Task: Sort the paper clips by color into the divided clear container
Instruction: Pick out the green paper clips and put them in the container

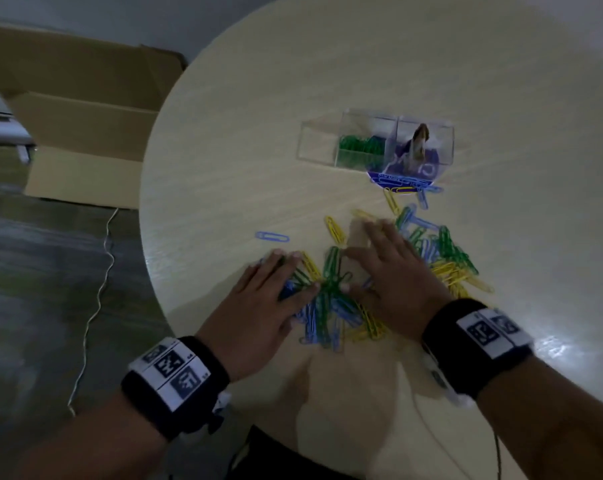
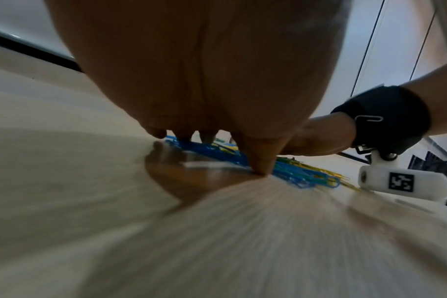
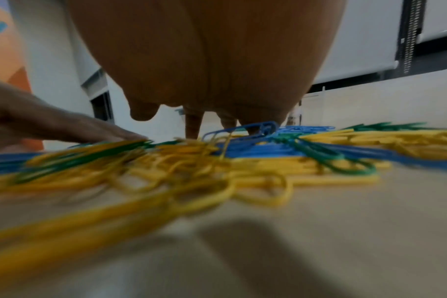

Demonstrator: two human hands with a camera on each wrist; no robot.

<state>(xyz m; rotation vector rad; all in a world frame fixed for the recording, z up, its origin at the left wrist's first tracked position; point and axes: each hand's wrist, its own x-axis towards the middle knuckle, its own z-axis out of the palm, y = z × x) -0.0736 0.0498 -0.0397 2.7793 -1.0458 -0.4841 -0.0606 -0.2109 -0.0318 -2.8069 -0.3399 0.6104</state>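
A loose heap of blue, green and yellow paper clips (image 1: 338, 299) lies on the round table, near the front. Both hands rest flat on it, fingers spread. My left hand (image 1: 276, 292) covers the heap's left part, thumb tip on the table (image 2: 260, 169). My right hand (image 1: 390, 271) presses on the middle and right part, over yellow clips (image 3: 217, 171). The divided clear container (image 1: 376, 140) stands farther back; green clips (image 1: 359, 147) fill its middle section. Its left section looks empty. One blue clip (image 1: 271, 236) lies apart to the left.
A round purple lid (image 1: 400, 180) with a few blue clips on it lies in front of the container's right section. An open cardboard box (image 1: 85, 119) stands on the floor left of the table (image 1: 258, 116). A thin cable (image 1: 95, 299) runs across the floor.
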